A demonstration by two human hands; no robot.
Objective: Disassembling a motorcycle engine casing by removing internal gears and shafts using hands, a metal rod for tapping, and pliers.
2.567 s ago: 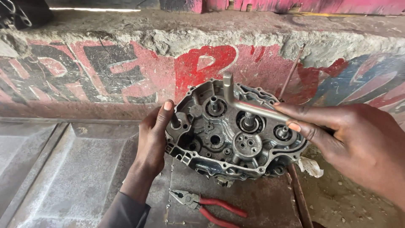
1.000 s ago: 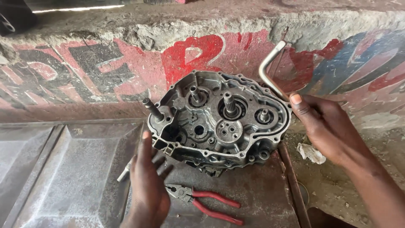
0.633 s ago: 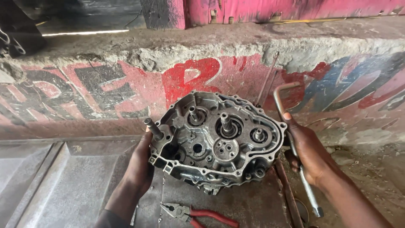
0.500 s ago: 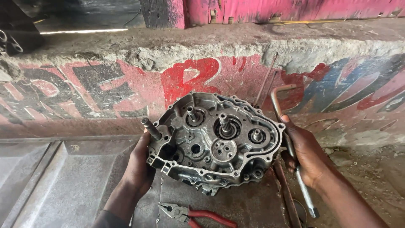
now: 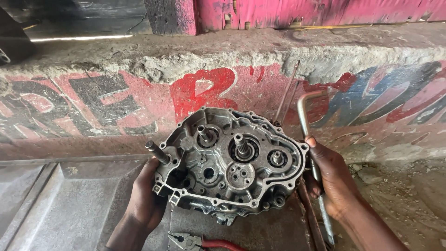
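Observation:
A grey, oily engine crankcase half with several shafts and bearings stands tilted up on a metal sheet, open side facing me. My left hand grips its left edge, below a protruding stud. My right hand supports the case's right edge and also holds a bent L-shaped metal wrench, whose long shaft runs down past my wrist.
Red-handled pliers lie on the metal sheet just below the case. Behind stands a rough concrete ledge painted with red and black letters. A thin rod leans against it. Dirt ground and small stones lie at right.
My right hand lowered the L-shaped wrench from the case's bolts and came to rest on the case's right edge. My left hand returned to the left edge. The case now stands held between both hands.

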